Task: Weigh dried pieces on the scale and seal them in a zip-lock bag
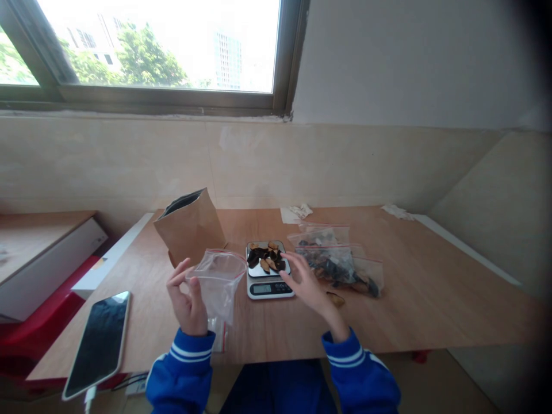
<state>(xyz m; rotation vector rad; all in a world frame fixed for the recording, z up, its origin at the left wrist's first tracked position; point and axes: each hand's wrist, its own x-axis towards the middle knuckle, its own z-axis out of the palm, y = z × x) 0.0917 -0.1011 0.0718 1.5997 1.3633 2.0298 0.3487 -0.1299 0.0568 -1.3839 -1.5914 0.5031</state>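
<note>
The person's left hand is pinching the upper edge of a clear, empty-looking plastic zip bag between thumb and fingers, holding it up above a light-brown plywood table. The thin film looks light, soft and slippery, so its firmer rim seems the best place to hold. The right hand hangs open, fingers spread, just beside a white digital kitchen scale, whose metal tray carries dark, brittle-looking dried pieces.

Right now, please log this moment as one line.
left hand: pinches zip bag | right hand: beside scale | on scale: dark pieces
</note>
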